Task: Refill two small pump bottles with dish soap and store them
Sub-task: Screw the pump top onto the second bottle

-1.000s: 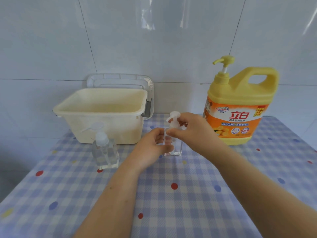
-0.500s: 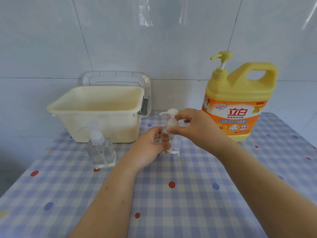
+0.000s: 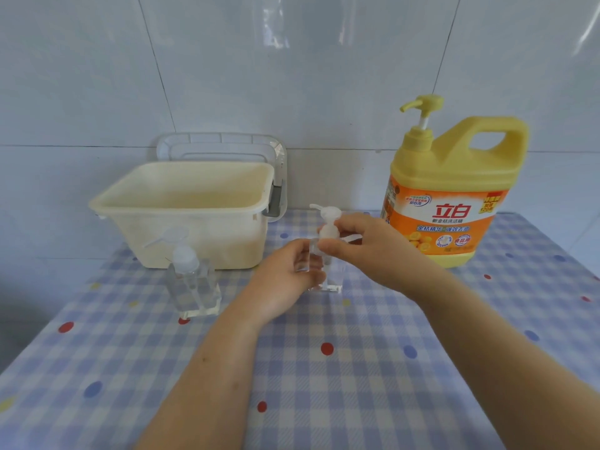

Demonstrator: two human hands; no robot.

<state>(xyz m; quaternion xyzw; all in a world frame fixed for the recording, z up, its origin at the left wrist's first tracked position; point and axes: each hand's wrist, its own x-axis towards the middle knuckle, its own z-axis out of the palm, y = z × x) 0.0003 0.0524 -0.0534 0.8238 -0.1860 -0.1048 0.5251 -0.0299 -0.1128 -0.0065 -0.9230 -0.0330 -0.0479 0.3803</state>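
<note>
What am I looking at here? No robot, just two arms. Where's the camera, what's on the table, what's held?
There is no machine. A person works with bare hands, and the single picture comes from a wide-angle camera on their head, looking forward and down. That is why both forearms enter from the bottom edge.

The left hand grips the body of a small clear pump bottle. The bottle stands on the table, which has a checked, dotted cloth. The right hand has its fingers pinching that bottle's pump head near its collar.

To the left stands a second pump bottle, untouched. Behind it sits an open cream tub, with a clear lid upright behind it at the tiled wall. At the right stands a big yellow dish soap jug with its own pump.
</note>
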